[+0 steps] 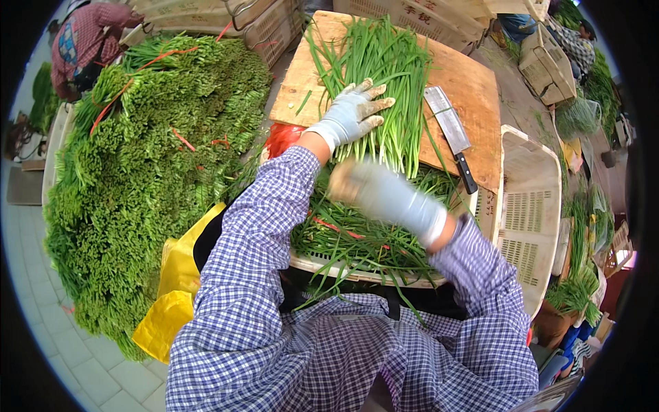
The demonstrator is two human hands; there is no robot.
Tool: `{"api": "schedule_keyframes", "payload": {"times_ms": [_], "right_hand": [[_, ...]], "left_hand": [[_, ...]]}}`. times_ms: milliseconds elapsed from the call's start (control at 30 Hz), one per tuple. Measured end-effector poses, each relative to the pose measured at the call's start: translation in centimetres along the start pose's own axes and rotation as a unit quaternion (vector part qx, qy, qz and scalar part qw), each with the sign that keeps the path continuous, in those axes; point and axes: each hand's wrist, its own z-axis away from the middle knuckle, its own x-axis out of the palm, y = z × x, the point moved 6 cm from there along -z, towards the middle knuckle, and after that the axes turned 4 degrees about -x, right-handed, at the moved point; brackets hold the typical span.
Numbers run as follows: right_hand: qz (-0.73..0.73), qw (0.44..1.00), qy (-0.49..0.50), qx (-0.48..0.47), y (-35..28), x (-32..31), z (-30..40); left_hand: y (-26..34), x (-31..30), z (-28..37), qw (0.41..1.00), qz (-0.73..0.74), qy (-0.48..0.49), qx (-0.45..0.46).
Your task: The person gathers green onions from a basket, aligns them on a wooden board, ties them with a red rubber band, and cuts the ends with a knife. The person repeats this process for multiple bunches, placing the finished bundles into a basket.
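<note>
My left hand (355, 110), in a pale blue glove with soiled fingertips, lies spread flat on a loose layer of long green garlic chives (394, 77). The chives rest on a wooden board (463, 67), their pale ends towards me. My right hand (378, 193), gloved alike, is blurred by motion just below those ends, over a crate of loose chive leaves (360, 242); whether it holds anything cannot be told. A cleaver (448, 121) with a black handle lies on the board to the right of the chives. Red plastic ties (282, 139) show beneath the board's left edge.
A large heap of bundled chives (154, 170) with red ties fills the left side. A white plastic crate (530, 206) stands at the right, and more crates (437, 20) stand behind the board. A yellow sheet (170, 309) hangs beside my left arm. Other people (92, 41) are farther off.
</note>
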Motion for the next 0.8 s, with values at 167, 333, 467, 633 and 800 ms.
{"api": "schedule_keyframes", "payload": {"times_ms": [167, 333, 467, 633, 800], "right_hand": [[-0.111, 0.968, -0.214, -0.07, -7.6, 3.8, 4.1], [0.182, 0.936, 0.23, 0.193, 3.4, -11.0, 5.3], [0.285, 0.871, 0.224, 0.332, 9.5, -14.9, 9.3], [0.25, 0.913, 0.165, 0.275, 11.9, -7.8, 2.7], [0.245, 0.925, 0.165, 0.24, 10.7, -10.7, 4.9]], "left_hand": [[-0.2, -1.5, 0.3, 0.995, 0.083, 0.044, 0.032], [-3.8, -6.2, 5.8, 0.896, 0.061, 0.366, -0.243], [-1.6, -2.7, 6.9, 0.907, 0.177, 0.191, -0.331], [3.3, 1.7, 2.5, 0.966, 0.019, -0.008, -0.257], [2.0, -0.9, 3.4, 0.915, 0.269, 0.008, -0.302]]}}
